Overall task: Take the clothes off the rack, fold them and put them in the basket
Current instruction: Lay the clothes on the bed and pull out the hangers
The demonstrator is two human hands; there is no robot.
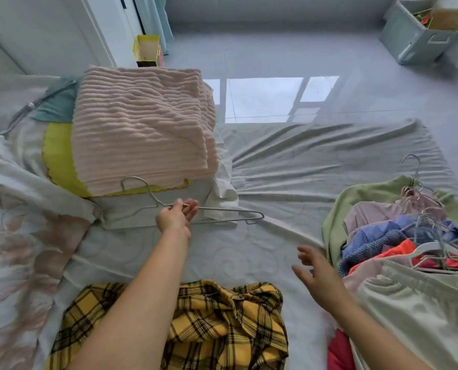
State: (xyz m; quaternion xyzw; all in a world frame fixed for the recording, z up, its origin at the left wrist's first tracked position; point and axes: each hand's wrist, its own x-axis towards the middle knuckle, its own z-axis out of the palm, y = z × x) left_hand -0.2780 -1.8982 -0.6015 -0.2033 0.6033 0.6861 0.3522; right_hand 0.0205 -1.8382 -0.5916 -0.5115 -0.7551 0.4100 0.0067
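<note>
A yellow and black plaid shirt [222, 324] lies crumpled on the bed right in front of me, partly under my left forearm. My left hand [175, 217] reaches forward and pinches a bare wire hanger [222, 216] near its neck; the hanger lies over the white bedding. My right hand [314, 273] hovers above the bed with its fingers spread, holding nothing, just left of a pile of clothes on hangers [409, 236]. A folded pink ribbed blanket [142, 129] lies beyond the hanger.
A yellow cloth [58, 156] and a teal one [59, 102] lie under the pink blanket. A grey storage bin [420, 38] stands on the floor at the far right. A yellow box [146, 49] stands by the wall. The grey sheet [329, 161] ends at the floor.
</note>
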